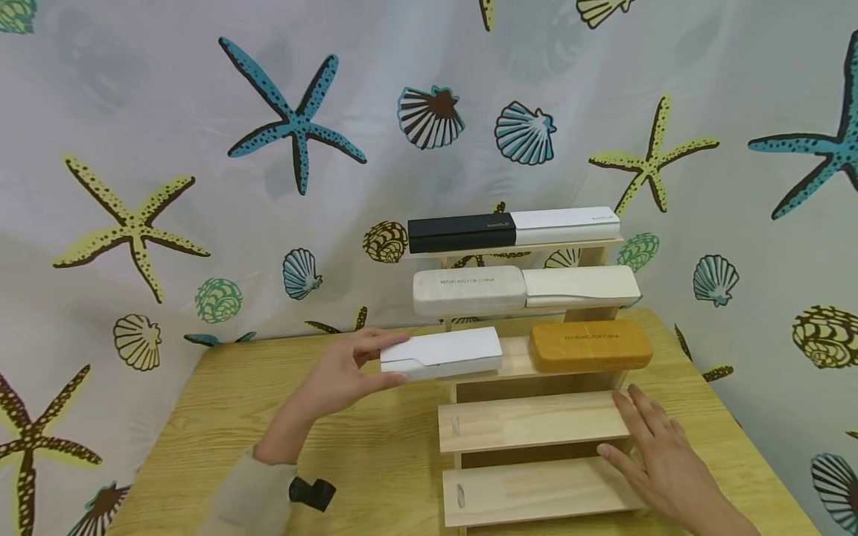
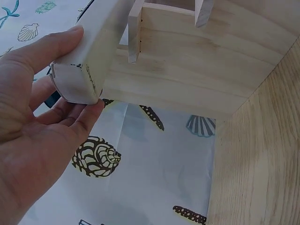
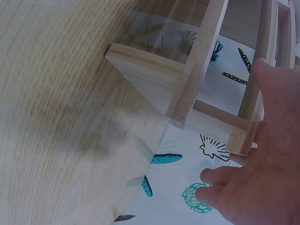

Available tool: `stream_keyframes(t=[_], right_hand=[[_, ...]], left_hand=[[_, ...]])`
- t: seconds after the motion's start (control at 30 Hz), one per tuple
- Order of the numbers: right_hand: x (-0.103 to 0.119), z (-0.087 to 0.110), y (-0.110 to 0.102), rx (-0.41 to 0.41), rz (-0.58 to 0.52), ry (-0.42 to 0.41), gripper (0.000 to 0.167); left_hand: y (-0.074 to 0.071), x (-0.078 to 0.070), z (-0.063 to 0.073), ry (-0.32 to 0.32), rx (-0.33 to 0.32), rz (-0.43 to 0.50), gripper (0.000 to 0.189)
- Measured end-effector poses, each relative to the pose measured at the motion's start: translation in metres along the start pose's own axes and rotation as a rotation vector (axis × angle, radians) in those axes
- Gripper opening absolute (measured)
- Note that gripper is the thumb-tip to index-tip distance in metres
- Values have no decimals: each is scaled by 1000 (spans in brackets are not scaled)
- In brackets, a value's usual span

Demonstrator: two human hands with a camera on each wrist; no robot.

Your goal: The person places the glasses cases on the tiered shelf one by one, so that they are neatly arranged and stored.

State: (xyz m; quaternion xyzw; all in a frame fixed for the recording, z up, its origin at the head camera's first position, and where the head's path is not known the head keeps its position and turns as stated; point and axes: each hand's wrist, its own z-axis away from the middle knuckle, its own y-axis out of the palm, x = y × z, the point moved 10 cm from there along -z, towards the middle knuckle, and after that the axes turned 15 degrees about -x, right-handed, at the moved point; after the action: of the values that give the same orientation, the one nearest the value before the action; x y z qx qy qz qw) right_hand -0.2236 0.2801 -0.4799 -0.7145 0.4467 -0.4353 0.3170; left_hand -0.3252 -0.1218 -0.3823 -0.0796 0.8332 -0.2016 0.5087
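Note:
A white glasses case lies at the left of the middle tier of a stepped wooden display rack. My left hand grips its left end, thumb on one side and fingers on the other. Close up in the left wrist view, that end of the case has dark worn edges and juts out past the rack. On the rack's right, my right hand holds the end of the second tier from the bottom. The right wrist view has the thumb at one edge of this board and the fingers around its end.
An orange case sits on the same tier, right of the white one. Higher up are a grey case, a cream case, a black case and another white case. Behind the wooden table hangs a seashell-patterned curtain.

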Motion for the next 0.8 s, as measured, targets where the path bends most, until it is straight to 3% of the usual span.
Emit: stream_keyframes(t=[0.63,0.8], right_hand=[[0,0,0,7,2,1,83],[0,0,0,3,0,-1,83]], left_hand=[[24,-11,-9,26,20,-8,60],[30,-9,-10,3,32,-27,59]])
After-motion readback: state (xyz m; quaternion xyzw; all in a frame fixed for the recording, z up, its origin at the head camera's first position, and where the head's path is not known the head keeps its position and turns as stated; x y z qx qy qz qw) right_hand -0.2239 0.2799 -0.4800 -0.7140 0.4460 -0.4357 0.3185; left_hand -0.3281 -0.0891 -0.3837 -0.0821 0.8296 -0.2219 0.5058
